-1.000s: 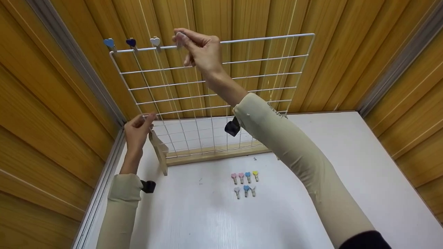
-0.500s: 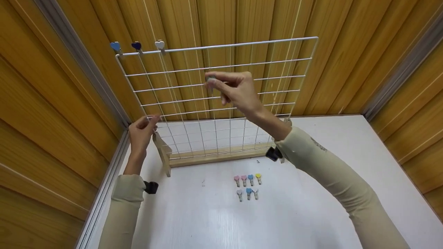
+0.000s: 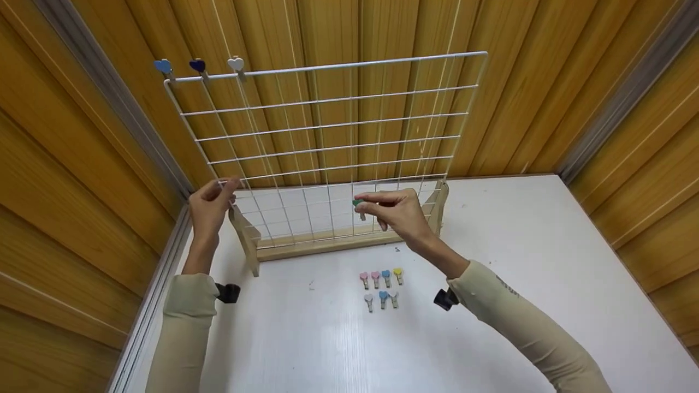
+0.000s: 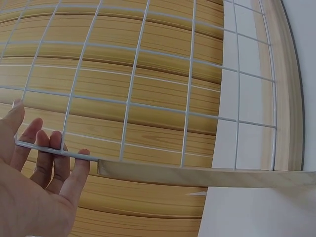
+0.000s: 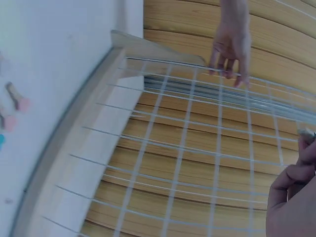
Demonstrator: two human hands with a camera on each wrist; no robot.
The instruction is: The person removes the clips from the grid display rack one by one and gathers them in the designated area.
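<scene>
Right hand [image 3: 401, 214] pinched a green clip [image 3: 357, 203] before the wire grid [image 3: 327, 131]; left hand [image 3: 210, 204], fingers spread, touched its 9 o'clock edge. Spare clips [image 3: 381, 286] lay at 6 o'clock.

We see the right hand [image 3: 401, 213] drop from the grid's top wire [image 3: 327, 68] with a green clip [image 3: 357, 203].
</scene>
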